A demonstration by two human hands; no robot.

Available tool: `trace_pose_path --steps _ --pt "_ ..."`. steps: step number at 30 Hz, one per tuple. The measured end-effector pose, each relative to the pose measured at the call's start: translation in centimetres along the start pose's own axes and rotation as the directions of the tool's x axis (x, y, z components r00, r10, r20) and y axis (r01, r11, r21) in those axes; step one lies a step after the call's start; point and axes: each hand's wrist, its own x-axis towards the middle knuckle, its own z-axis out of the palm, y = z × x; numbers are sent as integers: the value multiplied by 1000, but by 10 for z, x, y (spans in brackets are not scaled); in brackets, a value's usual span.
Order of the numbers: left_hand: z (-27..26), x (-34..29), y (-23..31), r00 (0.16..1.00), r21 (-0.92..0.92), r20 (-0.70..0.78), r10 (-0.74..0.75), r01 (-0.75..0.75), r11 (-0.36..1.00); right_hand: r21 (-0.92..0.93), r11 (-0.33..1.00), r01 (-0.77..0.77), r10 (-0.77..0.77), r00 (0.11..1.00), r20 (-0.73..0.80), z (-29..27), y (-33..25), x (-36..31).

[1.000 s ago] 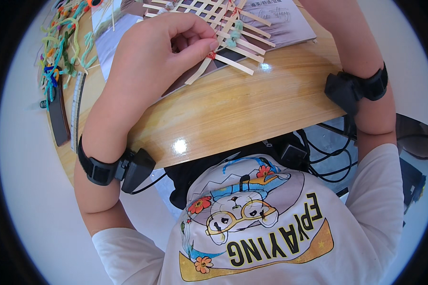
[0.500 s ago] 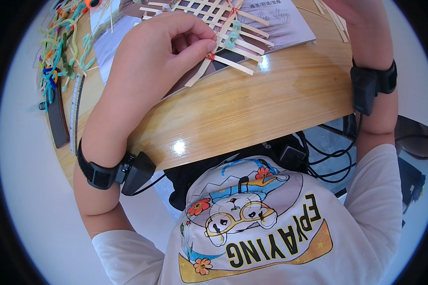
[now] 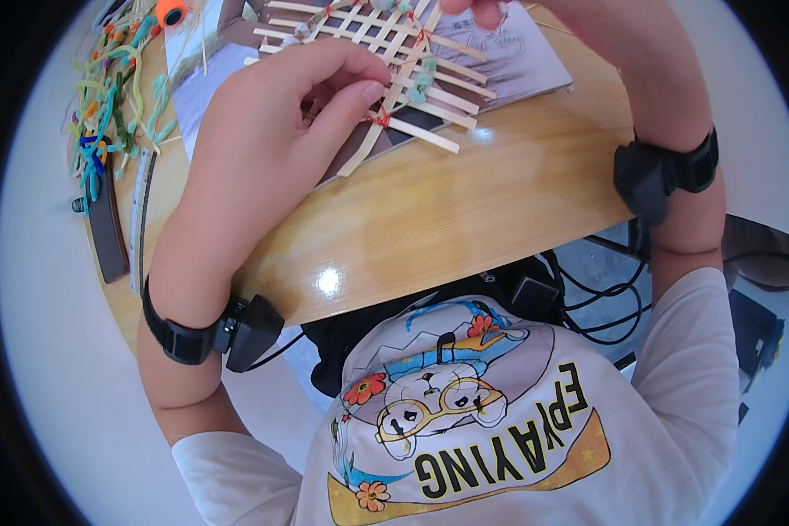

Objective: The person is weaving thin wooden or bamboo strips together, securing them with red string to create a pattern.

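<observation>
A lattice of pale flat wooden strips (image 3: 403, 63) lies on a printed booklet at the table's far side. Red thread ties (image 3: 378, 120) bind some crossings, and pale green fuzzy yarn (image 3: 422, 81) winds along its right part. My left hand (image 3: 276, 131) is closed at the lattice's near left side, thumb and index finger pinching it close to a red tie. Beyond the lattice's right edge, my right hand (image 3: 480, 12) has its fingers curled together. The top of the picture cuts that hand off, and whatever it holds cannot be made out.
Colourful fuzzy yarn pieces (image 3: 114, 88) lie in a tangle at the left. Near them are an orange spool-like object (image 3: 172, 11), a ruler (image 3: 140, 219) and a dark bar (image 3: 107, 228). The booklet (image 3: 539, 66) extends right of the lattice. Black cables (image 3: 600, 302) hang beneath the table edge.
My right hand has come down and left, bringing its fingertips into view. The lattice has shifted slightly left, my left hand still pinching it.
</observation>
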Motion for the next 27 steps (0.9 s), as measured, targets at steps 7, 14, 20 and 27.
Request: trace_pose_path --steps 7,14,20,27 --pt "-9 -1 1 984 -57 -165 65 -75 996 54 998 -34 28 994 105 19 4 -2" --pt "-8 1 8 992 -157 -125 21 -40 987 33 996 -82 77 987 143 20 -2 -2" --pt "-6 2 11 994 -132 -98 48 -61 989 -205 976 69 -59 997 54 34 0 -7" --pt "-4 3 8 988 -112 -149 34 -51 992 -166 985 37 -38 999 -3 34 4 -6"
